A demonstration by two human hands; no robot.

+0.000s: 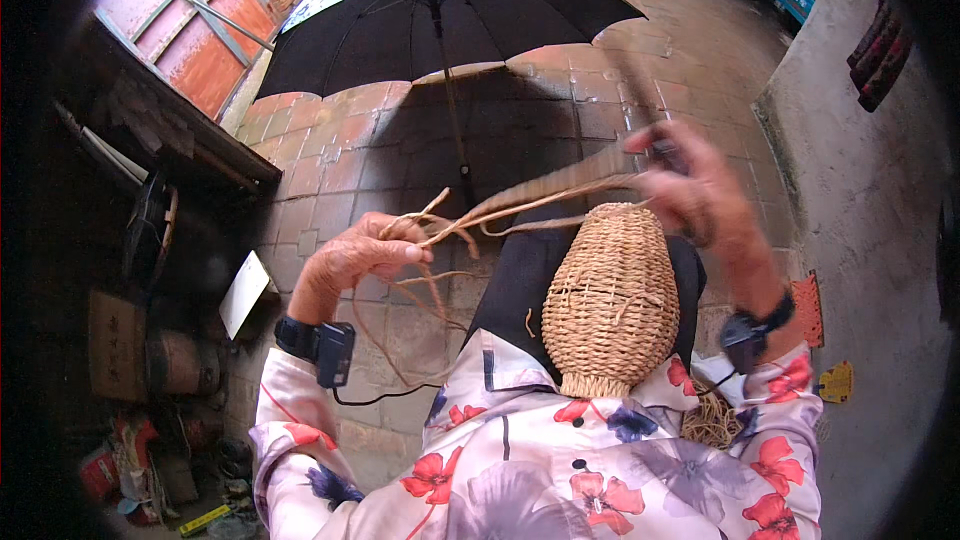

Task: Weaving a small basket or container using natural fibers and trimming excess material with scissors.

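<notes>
A woven straw basket (608,305), narrowing toward both ends, lies on my dark-trousered lap. Above and left of it, my left hand (365,258) pinches tan twisted cords (525,202), with loops and loose ends hanging below the fingers. At the upper right, beside the basket's far end, my right hand (690,190) is closed on the other part of the cords and on a dark object, too smeared by motion to name. The cords stretch between my two hands, partly blurred. A loose bundle of similar cord (710,418) sits to the right, near my hip.
An open black umbrella (360,50) stands ahead on the tiled floor (310,180). A grey wall (850,200) with dark cloths runs along the right. On the left are a cardboard piece (115,345), a bucket (185,365), a white board (245,295) and assorted clutter.
</notes>
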